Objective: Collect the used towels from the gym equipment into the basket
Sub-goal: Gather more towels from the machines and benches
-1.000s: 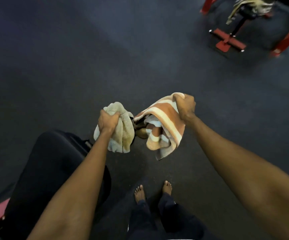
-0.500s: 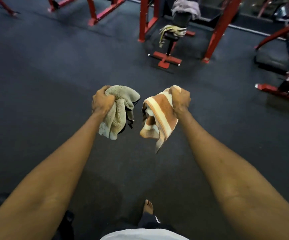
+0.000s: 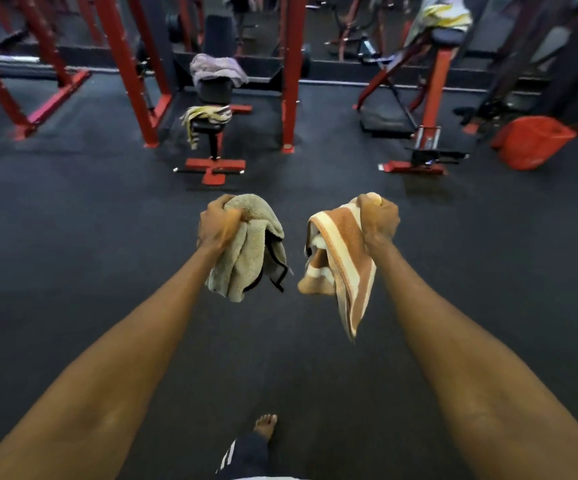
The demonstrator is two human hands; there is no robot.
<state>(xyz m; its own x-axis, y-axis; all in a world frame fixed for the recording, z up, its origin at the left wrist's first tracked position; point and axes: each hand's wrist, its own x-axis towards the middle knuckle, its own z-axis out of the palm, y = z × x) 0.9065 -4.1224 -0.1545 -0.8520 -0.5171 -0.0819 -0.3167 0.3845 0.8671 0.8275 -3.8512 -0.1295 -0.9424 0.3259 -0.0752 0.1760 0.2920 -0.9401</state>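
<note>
Beige towel (image 3: 251,251) hangs from gripping left hand (image 3: 219,223); striped towel (image 3: 341,258) from gripping right hand (image 3: 379,221).

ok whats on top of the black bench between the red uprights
On the bench, a pale purple towel lies bunched on the upper pad and a yellow striped towel drapes over the seat. Whatever lies beneath either towel is covered.

left towel (image 3: 249,247) held in left hand (image 3: 220,223), right towel (image 3: 339,258) in right hand (image 3: 379,220), side by side, bench (image 3: 211,128) straight ahead, seat towel (image 3: 204,116) draped on it, basket (image 3: 531,142) parked far right
</note>
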